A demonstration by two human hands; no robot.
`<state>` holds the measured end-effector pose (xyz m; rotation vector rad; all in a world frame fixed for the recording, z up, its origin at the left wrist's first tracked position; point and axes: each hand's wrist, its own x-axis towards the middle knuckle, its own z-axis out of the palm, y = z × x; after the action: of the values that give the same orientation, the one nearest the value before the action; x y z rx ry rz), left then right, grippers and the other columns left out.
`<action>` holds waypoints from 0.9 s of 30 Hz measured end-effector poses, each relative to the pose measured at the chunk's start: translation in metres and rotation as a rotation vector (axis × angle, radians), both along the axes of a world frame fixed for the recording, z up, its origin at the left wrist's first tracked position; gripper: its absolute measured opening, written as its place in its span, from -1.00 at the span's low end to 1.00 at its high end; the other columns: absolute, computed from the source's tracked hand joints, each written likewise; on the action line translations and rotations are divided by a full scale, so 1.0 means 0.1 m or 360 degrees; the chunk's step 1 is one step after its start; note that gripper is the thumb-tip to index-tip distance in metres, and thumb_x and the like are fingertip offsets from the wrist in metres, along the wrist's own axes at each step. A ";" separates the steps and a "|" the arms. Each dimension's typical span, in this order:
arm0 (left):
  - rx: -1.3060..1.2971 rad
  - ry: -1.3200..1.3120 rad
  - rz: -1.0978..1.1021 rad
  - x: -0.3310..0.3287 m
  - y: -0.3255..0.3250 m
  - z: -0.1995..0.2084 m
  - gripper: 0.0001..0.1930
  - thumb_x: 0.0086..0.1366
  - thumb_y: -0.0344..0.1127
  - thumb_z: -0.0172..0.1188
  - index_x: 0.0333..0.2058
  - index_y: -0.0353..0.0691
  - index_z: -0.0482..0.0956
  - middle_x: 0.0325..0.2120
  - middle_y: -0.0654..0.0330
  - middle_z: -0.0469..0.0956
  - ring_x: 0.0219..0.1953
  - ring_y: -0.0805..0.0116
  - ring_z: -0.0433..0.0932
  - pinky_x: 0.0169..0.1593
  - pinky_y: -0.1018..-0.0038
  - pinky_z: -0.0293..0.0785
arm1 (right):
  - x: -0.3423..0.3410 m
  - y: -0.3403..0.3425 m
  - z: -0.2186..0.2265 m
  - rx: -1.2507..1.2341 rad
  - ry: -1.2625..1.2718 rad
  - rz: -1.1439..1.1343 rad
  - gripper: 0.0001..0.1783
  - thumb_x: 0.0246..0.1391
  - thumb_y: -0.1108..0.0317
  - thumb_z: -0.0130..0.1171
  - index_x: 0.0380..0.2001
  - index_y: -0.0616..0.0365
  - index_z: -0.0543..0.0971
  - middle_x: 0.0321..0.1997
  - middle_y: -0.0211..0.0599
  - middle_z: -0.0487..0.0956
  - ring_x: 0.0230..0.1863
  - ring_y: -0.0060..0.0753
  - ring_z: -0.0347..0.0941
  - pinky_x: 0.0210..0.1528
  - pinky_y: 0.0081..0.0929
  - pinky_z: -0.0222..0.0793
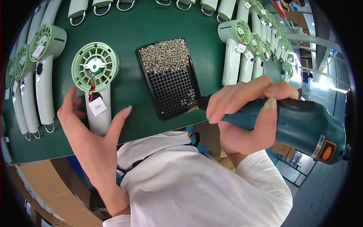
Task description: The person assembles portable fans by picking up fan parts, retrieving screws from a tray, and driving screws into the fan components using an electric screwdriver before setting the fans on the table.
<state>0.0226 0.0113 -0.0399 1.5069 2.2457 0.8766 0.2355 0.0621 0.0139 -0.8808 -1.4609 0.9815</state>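
Note:
My right hand (249, 113) is wrapped round a teal electric screwdriver (302, 125). Its dark tip points left, at the lower right corner of a black screw tray (166, 85). Small silver screws (164, 55) lie heaped in the tray's far part, and a few sit in holes near the tip. My left hand (94, 140) has thumb and fingers spread around the white handle (99, 123) of a handheld fan, without visibly gripping it. The fan's round light-green head (95, 66) lies away from me, with red and black wires and a white tag (98, 106) below it.
More fan bodies (45, 87) stand in a row at the left, and several others (238, 56) line the right side. Handles with metal loops (102, 7) lie along the far edge. The green table (128, 102) ends just before my lap. Cardboard (53, 189) is at the lower left.

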 end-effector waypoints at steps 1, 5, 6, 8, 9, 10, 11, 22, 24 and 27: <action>0.0001 -0.0001 -0.0004 0.02 -0.02 0.00 -0.17 -0.12 -0.23 0.55 0.13 -0.30 0.32 -0.21 0.11 0.44 -0.25 0.19 0.38 -0.13 0.27 0.35 | 0.01 0.00 0.00 0.0029 -0.0021 0.0042 -0.78 0.24 0.30 -0.15 -0.09 0.12 0.23 -0.56 -0.10 0.39 -0.76 -0.27 0.33 -0.67 -0.26 0.41; -0.0141 -0.0030 0.0056 0.01 -0.04 -0.03 -0.40 -0.01 -0.24 0.50 -0.07 -0.34 0.38 -0.28 0.12 0.41 -0.31 0.19 0.36 -0.19 0.31 0.34 | 0.02 -0.02 -0.01 0.0111 -0.0055 0.0124 -0.79 0.25 0.31 -0.16 -0.10 0.12 0.21 -0.53 -0.08 0.41 -0.75 -0.25 0.33 -0.66 -0.26 0.43; -0.0122 0.0078 -0.0021 -0.01 -0.03 -0.04 -0.47 0.03 -0.24 0.47 -0.13 -0.35 0.39 -0.30 0.12 0.41 -0.34 0.19 0.36 -0.21 0.32 0.34 | 0.03 -0.02 -0.02 0.0111 -0.0055 0.0125 -0.79 0.25 0.31 -0.16 -0.10 0.12 0.21 -0.53 -0.08 0.41 -0.75 -0.25 0.33 -0.66 -0.26 0.43; -0.0097 -0.0038 0.0024 -0.01 -0.02 -0.04 -0.52 0.09 -0.26 0.43 -0.12 -0.36 0.40 -0.32 0.13 0.43 -0.36 0.22 0.38 -0.23 0.34 0.35 | 0.05 -0.01 -0.04 0.0086 -0.0040 0.0162 -0.80 0.27 0.32 -0.17 -0.10 0.12 0.20 -0.51 -0.06 0.42 -0.73 -0.25 0.35 -0.63 -0.25 0.46; -0.0073 -0.0155 0.0069 -0.01 -0.02 -0.04 -0.57 0.16 -0.27 0.38 -0.11 -0.37 0.42 -0.35 0.14 0.44 -0.39 0.25 0.39 -0.24 0.35 0.36 | 0.05 0.00 -0.03 0.0087 -0.0039 0.0163 -0.80 0.27 0.32 -0.17 -0.10 0.12 0.20 -0.51 -0.06 0.42 -0.73 -0.25 0.35 -0.63 -0.25 0.46; -0.0072 -0.0154 0.0070 -0.02 -0.01 -0.04 -0.57 0.16 -0.27 0.38 -0.11 -0.37 0.42 -0.35 0.14 0.44 -0.39 0.25 0.39 -0.24 0.35 0.36 | 0.06 0.02 -0.01 0.0082 -0.0117 0.0246 -0.80 0.27 0.32 -0.18 -0.10 0.12 0.20 -0.51 -0.06 0.43 -0.73 -0.25 0.35 -0.63 -0.24 0.46; 0.0025 -0.0446 0.0036 -0.01 0.00 -0.04 -0.61 0.24 -0.25 0.29 -0.09 -0.38 0.42 -0.37 0.15 0.46 -0.40 0.32 0.40 -0.26 0.41 0.36 | 0.08 0.03 0.01 0.0079 -0.0203 0.0316 -0.81 0.28 0.32 -0.18 -0.10 0.12 0.20 -0.50 -0.05 0.44 -0.73 -0.25 0.35 -0.62 -0.24 0.47; -0.0060 -0.2627 -0.0116 0.12 0.17 -0.01 -0.62 0.38 -0.19 0.10 -0.01 -0.39 0.35 -0.50 0.30 0.30 -0.61 0.58 0.28 -0.58 0.60 0.19 | -0.07 -0.05 0.08 0.0263 0.0150 0.0126 -0.74 0.28 0.22 -0.17 -0.09 0.15 0.26 -0.52 -0.11 0.40 -0.78 -0.26 0.32 -0.74 -0.28 0.39; -0.0110 -0.2753 -0.0124 0.14 0.20 -0.07 -0.65 0.39 -0.22 0.09 0.00 -0.36 0.35 -0.49 0.31 0.29 -0.60 0.58 0.28 -0.55 0.57 0.22 | -0.13 -0.07 0.13 0.0348 0.0374 0.0189 -0.70 0.28 0.19 -0.15 -0.08 0.18 0.27 -0.52 -0.14 0.39 -0.79 -0.29 0.29 -0.77 -0.29 0.37; -0.0035 -0.2821 -0.0178 0.15 0.22 -0.13 -0.66 0.40 -0.22 0.09 0.00 -0.35 0.35 -0.48 0.30 0.29 -0.59 0.57 0.27 -0.53 0.56 0.22 | -0.33 -0.11 0.12 0.0450 0.0658 0.0237 -0.65 0.28 0.14 -0.13 -0.10 0.23 0.25 -0.52 -0.18 0.38 -0.83 -0.37 0.28 -0.83 -0.42 0.34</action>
<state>0.0376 0.0330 -0.0531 0.2904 0.7851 1.2902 0.2021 0.0516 0.0262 -0.3417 -1.2767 0.9683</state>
